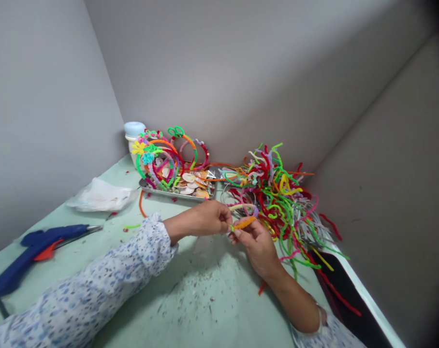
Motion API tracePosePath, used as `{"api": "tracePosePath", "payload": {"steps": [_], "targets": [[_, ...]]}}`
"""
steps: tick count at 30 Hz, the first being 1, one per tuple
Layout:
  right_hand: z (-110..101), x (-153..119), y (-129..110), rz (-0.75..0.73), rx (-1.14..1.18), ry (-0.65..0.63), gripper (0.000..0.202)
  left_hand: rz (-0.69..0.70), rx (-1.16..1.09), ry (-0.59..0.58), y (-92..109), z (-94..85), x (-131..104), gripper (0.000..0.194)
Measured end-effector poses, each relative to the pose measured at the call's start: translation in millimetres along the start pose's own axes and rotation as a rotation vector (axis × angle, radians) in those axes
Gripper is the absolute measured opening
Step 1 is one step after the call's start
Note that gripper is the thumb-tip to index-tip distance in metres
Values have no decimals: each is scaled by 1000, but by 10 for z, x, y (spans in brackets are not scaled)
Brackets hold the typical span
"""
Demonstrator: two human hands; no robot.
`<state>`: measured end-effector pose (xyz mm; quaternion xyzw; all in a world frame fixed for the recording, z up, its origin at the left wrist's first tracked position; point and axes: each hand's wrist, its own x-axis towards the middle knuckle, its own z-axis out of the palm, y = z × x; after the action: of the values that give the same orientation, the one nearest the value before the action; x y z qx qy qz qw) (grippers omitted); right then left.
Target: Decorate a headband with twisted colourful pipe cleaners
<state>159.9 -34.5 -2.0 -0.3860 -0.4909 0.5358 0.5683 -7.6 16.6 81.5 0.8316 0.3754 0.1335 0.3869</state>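
Over the middle of the table, my two hands meet fingertip to fingertip. My right hand pinches an orange pipe cleaner piece between thumb and fingers. A small yellow-green end sticks out at its left, and my left hand is closed on that end. Just above the right fingers curves a cream and purple pipe cleaner band; whether a finger touches it I cannot tell. To the right lies a large tangled pile of colourful pipe cleaners.
A metal tray holds paper cutouts and several decorated headbands. Behind it stands a container with a pale blue lid. At left lie a plastic bag and a blue glue gun. Grey walls enclose the table.
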Motion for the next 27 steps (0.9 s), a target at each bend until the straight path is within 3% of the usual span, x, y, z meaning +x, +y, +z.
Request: {"api": "tracePosePath", "payload": {"steps": [8, 16, 27], "targets": [[59, 1, -57, -48, -80, 100, 20, 63, 88, 96, 79, 52, -32, 14], [82, 1, -76, -126, -156, 196, 14, 114, 226, 270, 62, 189, -24, 14], [133, -3, -187, -86, -221, 372, 11, 204, 349, 478, 83, 386, -18, 10]]}}
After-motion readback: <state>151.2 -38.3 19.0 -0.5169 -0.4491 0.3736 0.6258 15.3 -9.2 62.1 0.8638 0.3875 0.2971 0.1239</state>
